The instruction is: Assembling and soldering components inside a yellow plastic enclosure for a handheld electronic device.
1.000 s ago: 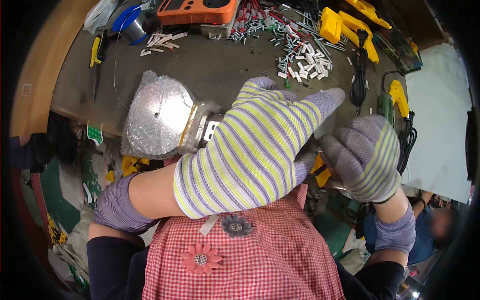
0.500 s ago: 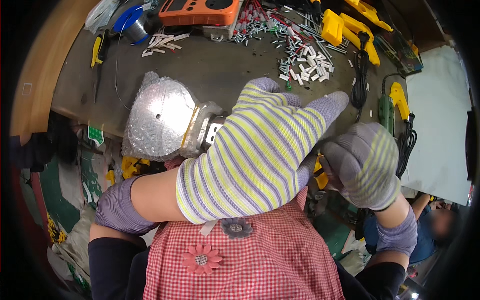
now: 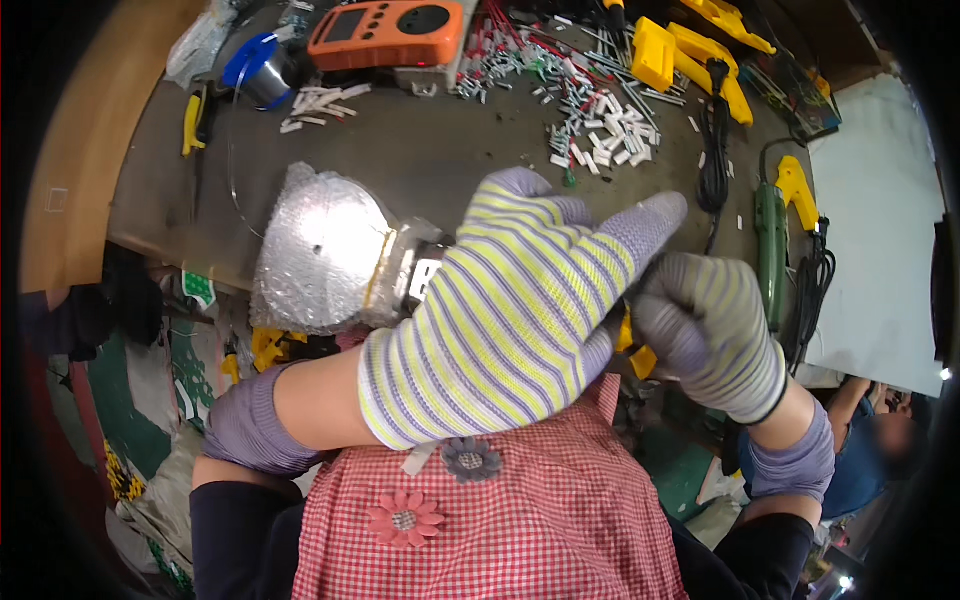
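Observation:
My left hand (image 3: 510, 310), in a yellow and purple striped glove, lies closed over the metal body of a power tool (image 3: 415, 272). The tool's round disc end (image 3: 320, 250) is wrapped in clear bubble wrap and points left, over the near edge of the workbench (image 3: 440, 160). My right hand (image 3: 705, 335), in a grey striped glove, grips the tool's yellow rear part (image 3: 640, 358), close against my left hand. Most of the tool's body is hidden under the gloves.
On the bench lie an orange meter (image 3: 385, 32), a blue spool of wire (image 3: 262, 72), several small white and metal parts (image 3: 600, 125), yellow tools (image 3: 690, 55), a black cable (image 3: 712, 150) and a green and yellow tool (image 3: 775, 225). Another person (image 3: 870, 440) sits lower right.
My right hand has shifted slightly down and left, closer to my left hand. The wrapped tool stays in about the same place.

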`<state>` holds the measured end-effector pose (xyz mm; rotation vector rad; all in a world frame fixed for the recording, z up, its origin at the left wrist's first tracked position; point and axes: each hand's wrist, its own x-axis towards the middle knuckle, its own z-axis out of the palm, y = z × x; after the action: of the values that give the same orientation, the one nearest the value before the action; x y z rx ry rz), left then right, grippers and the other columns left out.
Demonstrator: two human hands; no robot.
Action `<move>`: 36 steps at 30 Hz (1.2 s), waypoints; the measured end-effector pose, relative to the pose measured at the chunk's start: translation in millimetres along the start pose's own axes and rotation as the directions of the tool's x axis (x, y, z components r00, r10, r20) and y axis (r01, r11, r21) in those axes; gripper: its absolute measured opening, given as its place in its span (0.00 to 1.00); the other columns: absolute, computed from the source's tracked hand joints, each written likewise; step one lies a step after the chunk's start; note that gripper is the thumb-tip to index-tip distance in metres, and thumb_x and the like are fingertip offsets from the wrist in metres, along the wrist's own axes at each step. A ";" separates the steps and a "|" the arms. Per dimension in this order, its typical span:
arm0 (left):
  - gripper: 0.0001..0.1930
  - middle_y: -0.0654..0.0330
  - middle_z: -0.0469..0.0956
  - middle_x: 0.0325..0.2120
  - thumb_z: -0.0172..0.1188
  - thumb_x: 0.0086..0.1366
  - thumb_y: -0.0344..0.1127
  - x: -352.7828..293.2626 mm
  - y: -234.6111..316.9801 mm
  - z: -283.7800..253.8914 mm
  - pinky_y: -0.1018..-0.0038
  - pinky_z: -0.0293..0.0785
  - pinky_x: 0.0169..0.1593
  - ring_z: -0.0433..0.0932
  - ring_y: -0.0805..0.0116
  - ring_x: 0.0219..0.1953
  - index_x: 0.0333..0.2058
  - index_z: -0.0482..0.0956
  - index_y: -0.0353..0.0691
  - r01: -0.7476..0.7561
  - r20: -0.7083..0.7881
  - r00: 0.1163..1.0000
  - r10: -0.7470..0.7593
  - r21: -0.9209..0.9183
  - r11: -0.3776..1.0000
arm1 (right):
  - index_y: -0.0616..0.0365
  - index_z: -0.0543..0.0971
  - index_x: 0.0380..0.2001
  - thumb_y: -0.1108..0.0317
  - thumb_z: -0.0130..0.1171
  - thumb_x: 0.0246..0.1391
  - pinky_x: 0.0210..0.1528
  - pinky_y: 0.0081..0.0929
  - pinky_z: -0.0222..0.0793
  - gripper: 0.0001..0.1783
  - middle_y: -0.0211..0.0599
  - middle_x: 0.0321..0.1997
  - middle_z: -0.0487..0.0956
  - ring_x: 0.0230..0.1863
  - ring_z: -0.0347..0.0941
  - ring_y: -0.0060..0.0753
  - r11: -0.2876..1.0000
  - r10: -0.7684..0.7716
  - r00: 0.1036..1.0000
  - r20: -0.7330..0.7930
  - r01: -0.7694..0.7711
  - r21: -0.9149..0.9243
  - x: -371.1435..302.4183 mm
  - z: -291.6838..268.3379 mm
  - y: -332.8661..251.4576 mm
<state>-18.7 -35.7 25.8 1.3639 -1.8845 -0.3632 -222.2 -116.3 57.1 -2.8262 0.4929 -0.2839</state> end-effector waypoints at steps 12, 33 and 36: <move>0.22 0.58 0.79 0.24 0.51 0.63 0.33 -4.0 11.4 14.4 0.58 0.67 0.55 0.80 0.57 0.33 0.56 0.72 0.37 -0.039 0.015 0.999 0.039 0.043 0.998 | 0.63 0.75 0.46 0.61 0.65 0.44 0.44 0.49 0.68 0.26 0.48 0.42 0.77 0.42 0.73 0.58 0.985 0.143 0.990 0.004 -0.142 -0.102 -53.9 23.7 18.9; 0.08 0.64 0.76 0.28 0.57 0.70 0.35 -95.5 -142.3 -236.3 0.83 0.67 0.27 0.72 0.80 0.25 0.40 0.78 0.36 0.285 -0.641 0.500 -0.583 -0.513 0.809 | 0.42 0.73 0.59 0.81 0.56 0.49 0.49 0.45 0.70 0.33 0.50 0.43 0.78 0.47 0.75 0.56 0.967 0.161 0.913 -0.375 -0.222 -0.125 146.3 35.2 170.0; 0.10 0.63 0.76 0.29 0.58 0.70 0.37 -85.2 -128.8 -249.3 0.83 0.67 0.28 0.72 0.79 0.26 0.42 0.76 0.37 -0.075 -0.505 0.705 -0.497 -0.751 0.656 | 0.41 0.74 0.57 0.81 0.57 0.49 0.49 0.46 0.71 0.32 0.50 0.44 0.78 0.48 0.75 0.56 0.957 0.157 0.894 -0.419 -0.243 -0.161 144.9 35.5 186.0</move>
<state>259.7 41.0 76.3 0.9513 -0.7650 -0.5734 -136.7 -329.1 -8.1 -2.8836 0.9475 -0.8276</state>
